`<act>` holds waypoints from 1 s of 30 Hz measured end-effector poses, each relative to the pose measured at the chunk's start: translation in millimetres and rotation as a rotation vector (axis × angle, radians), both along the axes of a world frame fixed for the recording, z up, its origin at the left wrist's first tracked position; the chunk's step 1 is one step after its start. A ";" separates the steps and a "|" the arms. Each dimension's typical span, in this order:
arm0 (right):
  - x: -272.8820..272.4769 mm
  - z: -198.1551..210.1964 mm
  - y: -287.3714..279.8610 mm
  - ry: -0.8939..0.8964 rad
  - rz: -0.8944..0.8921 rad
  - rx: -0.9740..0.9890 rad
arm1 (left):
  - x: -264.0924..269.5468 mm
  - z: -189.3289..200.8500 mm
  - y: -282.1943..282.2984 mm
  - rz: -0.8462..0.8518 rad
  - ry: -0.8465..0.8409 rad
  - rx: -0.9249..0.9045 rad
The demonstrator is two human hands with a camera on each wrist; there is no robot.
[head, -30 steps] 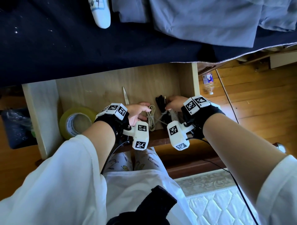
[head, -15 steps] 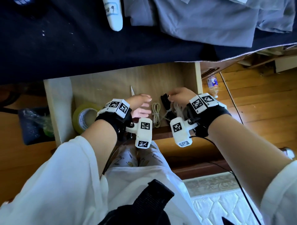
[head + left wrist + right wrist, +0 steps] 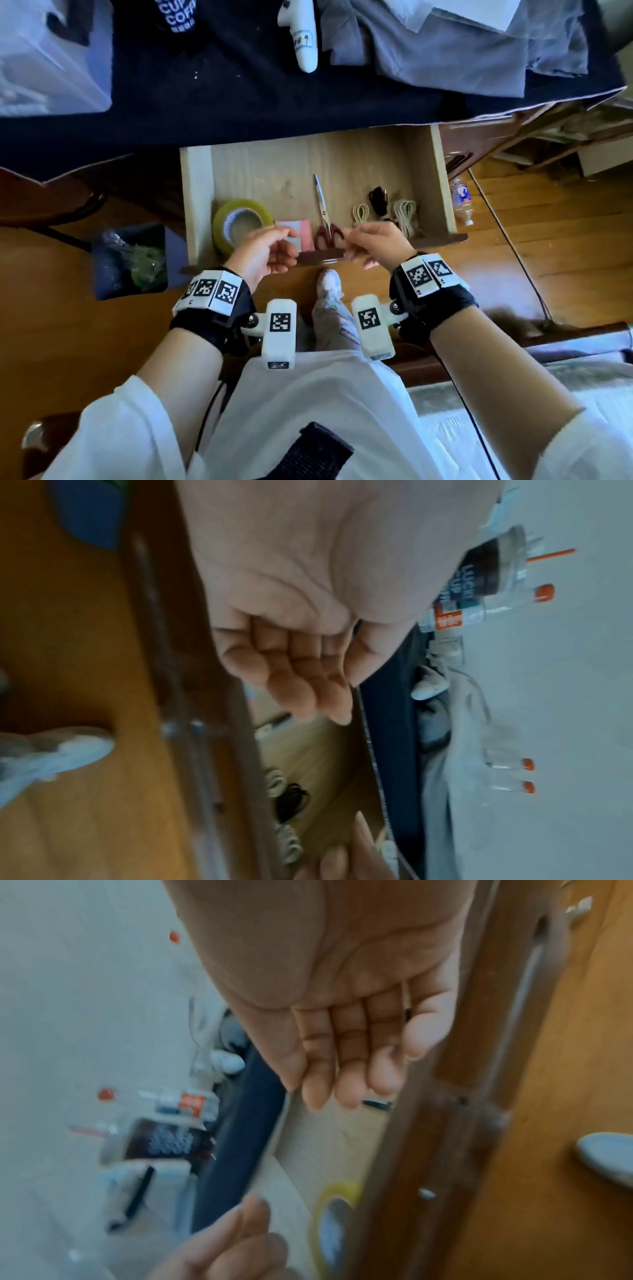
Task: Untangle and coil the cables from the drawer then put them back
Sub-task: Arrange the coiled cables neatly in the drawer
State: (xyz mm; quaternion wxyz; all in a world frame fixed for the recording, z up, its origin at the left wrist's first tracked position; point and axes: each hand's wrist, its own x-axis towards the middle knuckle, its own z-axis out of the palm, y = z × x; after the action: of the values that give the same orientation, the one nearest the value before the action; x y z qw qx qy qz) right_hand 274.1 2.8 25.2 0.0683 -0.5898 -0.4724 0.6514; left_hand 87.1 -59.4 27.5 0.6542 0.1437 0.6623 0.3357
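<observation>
The wooden drawer (image 3: 197, 205) stands pulled out. At its right end lie three coiled cables side by side: a small beige coil (image 3: 360, 212), a black coil (image 3: 377, 200) and a larger beige coil (image 3: 405, 214). The left wrist view shows them as well, the black coil (image 3: 291, 802) between the two beige ones. My left hand (image 3: 270, 246) hovers over the drawer's front edge (image 3: 320, 255), fingers loosely curled and holding nothing. My right hand (image 3: 370, 240) hovers beside it, just in front of the coils, also empty. Both wrist views show bare palms, left hand (image 3: 301, 642) and right hand (image 3: 352, 1042).
The drawer also holds a yellow tape roll (image 3: 239, 221), a pink notepad (image 3: 296, 233) and red-handled scissors (image 3: 323, 212). A dark cloth (image 3: 239, 96) covers the desk above. On the floor are a bin (image 3: 130, 260) at left and a water bottle (image 3: 462, 202) at right.
Both hands have let go of the coils and drawn back to the drawer's front edge. The view has pulled back and now shows the whole drawer.
</observation>
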 end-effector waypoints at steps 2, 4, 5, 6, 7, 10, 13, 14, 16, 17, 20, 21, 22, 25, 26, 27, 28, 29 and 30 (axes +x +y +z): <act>1.8 -3.6 -13.3 -0.100 0.148 -0.102 | -6.8 -3.1 -20.9 -0.133 -0.003 -0.105; 4.7 -14.8 -20.9 -0.183 0.190 -0.179 | -13.7 -6.8 -34.9 -0.243 -0.016 -0.220; 5.5 -21.8 -22.1 -0.228 0.164 -0.165 | -15.9 -10.4 -38.5 -0.230 -0.024 -0.270; 5.4 -28.9 -22.7 -0.280 0.138 -0.112 | -17.2 -14.5 -41.1 -0.174 -0.027 -0.305; 4.9 -34.1 -22.1 -0.338 0.123 -0.046 | -17.1 -18.4 -41.9 -0.098 -0.030 -0.317; 0.8 -40.6 -29.3 -0.481 0.157 0.128 | -13.3 -29.0 -43.1 0.099 -0.074 -0.294; 2.3 -46.7 -39.5 -0.505 0.119 0.253 | -10.5 -38.4 -47.0 0.214 -0.159 -0.249; 3.1 -48.6 -40.6 -0.492 0.099 0.282 | -10.1 -39.9 -47.4 0.251 -0.177 -0.235; 2.6 -51.6 -39.2 -0.468 0.105 0.327 | -9.4 -41.7 -47.8 0.316 -0.186 -0.202; 2.1 -52.6 -37.4 -0.460 0.124 0.350 | -8.0 -42.3 -46.8 0.336 -0.175 -0.182; 3.1 -53.9 -35.2 -0.441 0.176 0.422 | -1.7 -46.4 -45.9 0.344 -0.101 -0.148; 4.5 -53.8 -34.4 -0.440 0.193 0.435 | 0.1 -48.5 -46.1 0.348 -0.080 -0.142; 6.2 -54.5 -34.8 -0.439 0.201 0.440 | 1.7 -50.1 -47.1 0.354 -0.071 -0.137; 7.6 -55.1 -35.0 -0.421 0.185 0.424 | 2.8 -52.7 -48.8 0.357 -0.069 -0.119; 8.1 -55.7 -34.6 -0.414 0.165 0.404 | 3.4 -55.0 -49.4 0.353 -0.065 -0.116; 8.6 -55.5 -34.1 -0.404 0.142 0.370 | 3.3 -56.4 -51.1 0.346 -0.057 -0.114; 10.2 -56.9 -33.5 -0.392 0.118 0.323 | 3.1 -56.8 -52.7 0.333 -0.052 -0.117; 12.1 -58.7 -31.8 -0.377 0.097 0.269 | 3.0 -56.5 -52.1 0.314 -0.050 -0.121; 15.3 -61.2 -30.3 -0.357 0.065 0.202 | 4.0 -57.3 -49.7 0.283 -0.051 -0.131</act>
State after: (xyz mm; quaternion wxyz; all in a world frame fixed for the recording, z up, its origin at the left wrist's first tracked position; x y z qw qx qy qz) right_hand 289.4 -27.5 -36.0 0.0213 -0.6704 -0.5586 0.4879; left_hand 91.1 -109.1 -29.8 0.6247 -0.0026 0.6798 0.3843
